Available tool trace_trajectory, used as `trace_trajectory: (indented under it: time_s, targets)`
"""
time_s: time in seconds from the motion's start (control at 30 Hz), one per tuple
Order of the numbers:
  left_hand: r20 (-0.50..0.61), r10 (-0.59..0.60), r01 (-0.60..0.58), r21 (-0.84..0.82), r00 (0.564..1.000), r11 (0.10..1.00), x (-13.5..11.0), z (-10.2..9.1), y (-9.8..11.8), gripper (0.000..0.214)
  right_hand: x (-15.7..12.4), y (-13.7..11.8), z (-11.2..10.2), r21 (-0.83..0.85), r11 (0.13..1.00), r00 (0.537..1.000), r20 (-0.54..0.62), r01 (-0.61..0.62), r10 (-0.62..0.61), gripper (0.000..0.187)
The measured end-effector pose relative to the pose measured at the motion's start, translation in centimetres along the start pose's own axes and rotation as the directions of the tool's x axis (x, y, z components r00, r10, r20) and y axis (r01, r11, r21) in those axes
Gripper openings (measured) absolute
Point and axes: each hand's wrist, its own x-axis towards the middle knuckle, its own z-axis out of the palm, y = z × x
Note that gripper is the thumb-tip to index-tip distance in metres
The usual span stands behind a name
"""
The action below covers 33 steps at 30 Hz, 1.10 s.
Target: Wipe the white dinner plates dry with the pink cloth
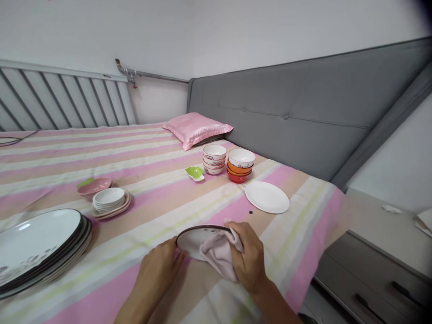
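Note:
A white plate (191, 240) with a dark rim and a small floral print is tilted up above the striped bed. My left hand (164, 263) grips its left edge, thumb on the inner face. At the right edge, my right hand (248, 256) pinches a pale pink cloth (219, 256) over the rim, and the cloth hangs across the plate's face. The lower part of the plate is hidden by the cloth. Beyond my right hand, a plain white plate (267, 197) lies flat on the bedspread.
Stacked oval plates (40, 240) sit at left, near small white dishes (108, 198) and pink dishes (96, 186). Two bowl stacks (215, 158) (240, 164) and a green leaf-shaped dish (195, 173) stand farther back. A pink pillow (197, 128) rests by the grey headboard (286, 108); a nightstand (371, 274) is at right.

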Motion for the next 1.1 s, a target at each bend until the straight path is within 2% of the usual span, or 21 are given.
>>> trace_trajectory:
  time_s: [0.13, 0.27, 0.33, 0.4, 0.47, 0.6, 0.8, 1.0, 1.1]
  targets:
    - [-0.152, 0.058, -0.075, -0.11, 0.987, 0.991, -0.2, -0.2, -0.6, 0.025, 0.1, -0.3, 0.4, -0.005, 1.0, 1.0, 0.024, 0.005, -0.005, 0.03]
    - [-0.378, 0.165, -0.253, -0.196, 0.911, 0.947, -0.3, -0.4, -1.1, 0.027, -0.3, -0.3, 0.7, 0.024, 0.998, 0.997, 0.052, -0.063, 0.062, 0.029]
    - [-0.422, 0.175, -0.283, -0.207, 0.89, 0.937, -0.3, -0.4, -1.1, 0.028, -0.4, -0.3, 0.7, 0.034, 0.995, 0.994, 0.062, -0.095, 0.093, 0.028]
    - [-0.396, 0.151, -0.249, -0.208, 0.906, 0.946, -0.3, -0.5, -1.1, 0.027, -0.5, -0.2, 0.8, 0.046, 0.991, 0.99, 0.075, -0.127, 0.124, 0.026]
    - [-0.32, 0.113, -0.181, -0.19, 0.941, 0.965, -0.2, -0.8, -1.2, 0.027, -0.6, -0.2, 1.0, 0.072, 0.981, 0.981, 0.084, -0.182, 0.176, 0.024]
    - [-0.196, 0.018, -0.046, -0.137, 0.98, 0.99, -0.2, -1.6, -1.6, 0.025, -1.0, -0.1, 1.6, 0.122, 0.934, 0.939, 0.123, -0.336, 0.321, 0.021]
    - [-0.111, -0.114, 0.108, -0.056, 0.987, 0.993, -0.2, -2.3, -2.3, 0.023, -1.6, 0.6, 2.4, 0.069, 0.879, 0.857, 0.271, -0.472, 0.439, 0.019]
    - [-0.101, -0.144, 0.145, 0.003, 0.984, 0.989, -0.1, -2.3, -2.9, 0.022, -2.1, 1.1, 2.8, -0.082, 0.888, 0.85, 0.26, -0.453, 0.458, 0.019]
    - [-0.118, -0.14, 0.14, 0.0, 0.983, 0.99, -0.1, -2.2, -2.9, 0.021, -1.9, 0.9, 2.7, -0.102, 0.874, 0.824, 0.297, -0.475, 0.482, 0.019]
